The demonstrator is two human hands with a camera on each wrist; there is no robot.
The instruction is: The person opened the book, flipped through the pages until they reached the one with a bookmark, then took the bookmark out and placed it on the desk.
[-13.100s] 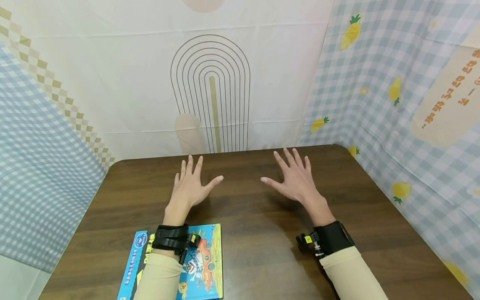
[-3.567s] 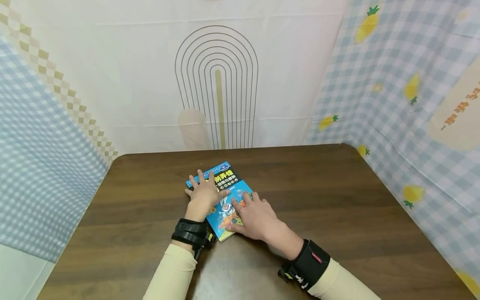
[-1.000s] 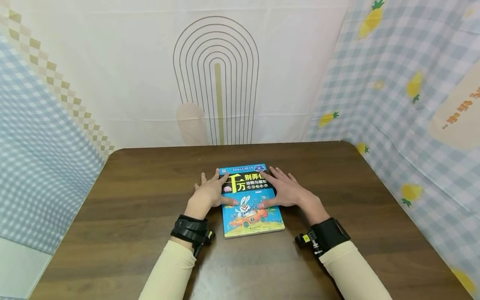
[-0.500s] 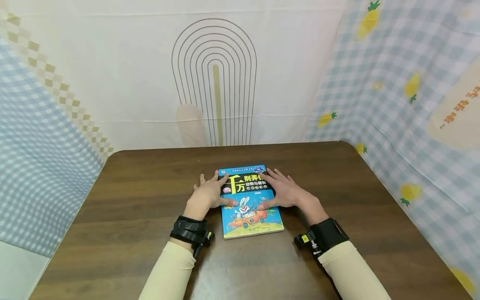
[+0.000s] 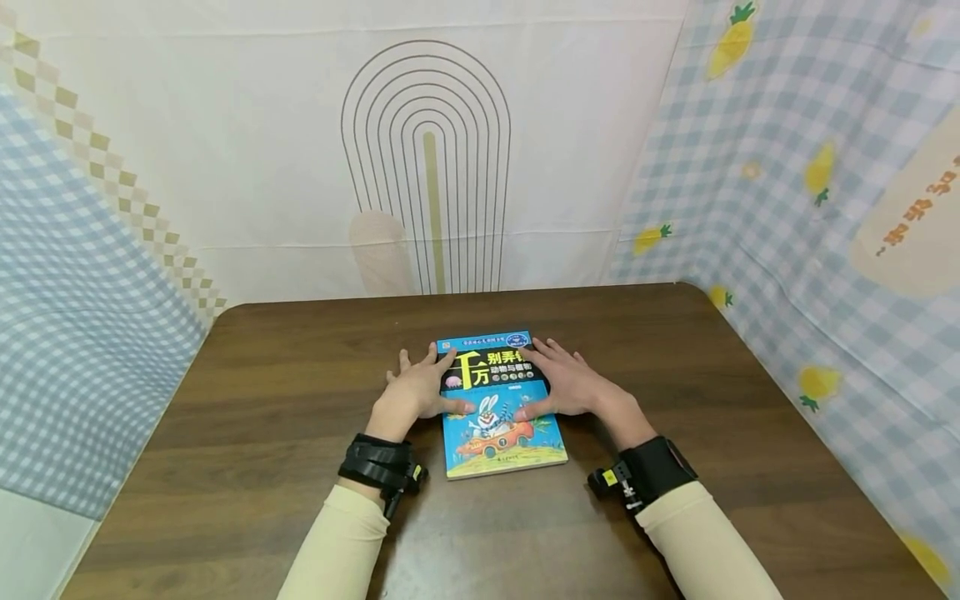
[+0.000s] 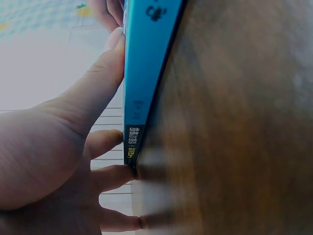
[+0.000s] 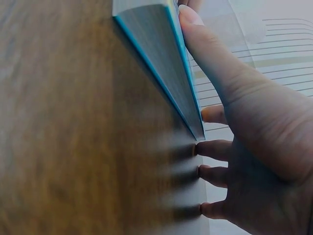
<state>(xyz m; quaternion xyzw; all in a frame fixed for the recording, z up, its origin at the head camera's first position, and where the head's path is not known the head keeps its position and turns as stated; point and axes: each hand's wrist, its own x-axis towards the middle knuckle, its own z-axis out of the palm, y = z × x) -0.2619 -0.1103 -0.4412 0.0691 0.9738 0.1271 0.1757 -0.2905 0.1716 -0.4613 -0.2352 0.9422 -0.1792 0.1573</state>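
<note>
A blue children's picture book (image 5: pixel 502 450) lies flat on the table, its cover up, showing a rabbit in an orange car. The person's left hand (image 5: pixel 411 393) rests at its left edge, thumb and index fingertip on the cover. In the left wrist view the book's blue spine (image 6: pixel 146 63) faces that hand, and the other fingertips reach down beside it. At the right edge lies the right hand (image 5: pixel 573 383), thumb and index fingertip also on the cover. The right wrist view shows the page edges (image 7: pixel 159 46) and the spread, fairly straight fingers beside them.
The brown wooden table (image 5: pixel 262 467) has rounded far corners. A white patterned cloth (image 5: pixel 285 150) hangs behind it. Blue checked cloths hang on the left (image 5: pixel 82 317) and right (image 5: pixel 765 208). Both wrists wear black straps with small cameras.
The book was near the left front, later slanted in mid-table with both hands on it; now it lies nearly straight, further back. Over the last second, book and hands have hardly moved.
</note>
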